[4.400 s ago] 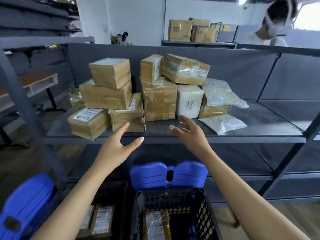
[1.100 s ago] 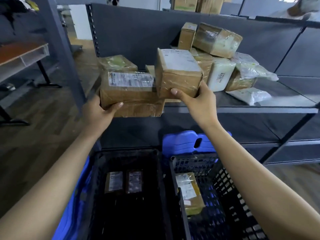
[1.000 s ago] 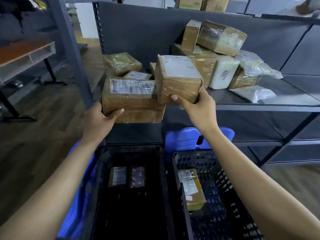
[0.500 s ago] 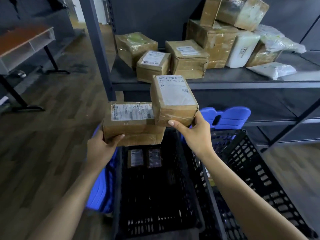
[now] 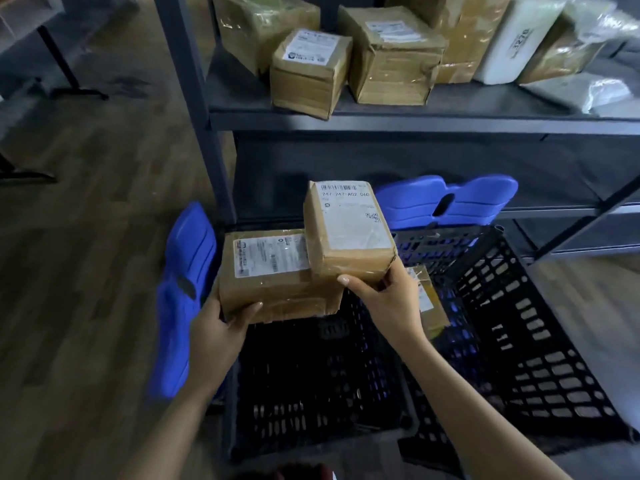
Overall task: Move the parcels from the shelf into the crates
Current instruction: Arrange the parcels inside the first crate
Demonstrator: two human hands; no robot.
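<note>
While your left hand point(image 5: 216, 327) grips the wide parcel point(image 5: 270, 282), lying crosswise, at its near corner, your right hand point(image 5: 388, 299) clasps the smaller parcel point(image 5: 349, 230), pointing away, by its near end.

floor point(image 5: 86, 244): dark wood-look planks, motion-blurred on the left, paler sheen at far right. Top left: table corner point(image 5: 34, 19) on a thin black leg, its flat black foot point(image 5: 83, 93) on the floor. Second black foot point(image 5: 27, 177) at the left edge. Dark grey metal shelf rack point(image 5: 194, 109), diagonal brace point(image 5: 585, 230) on the right. Light is dim and cool.
</note>
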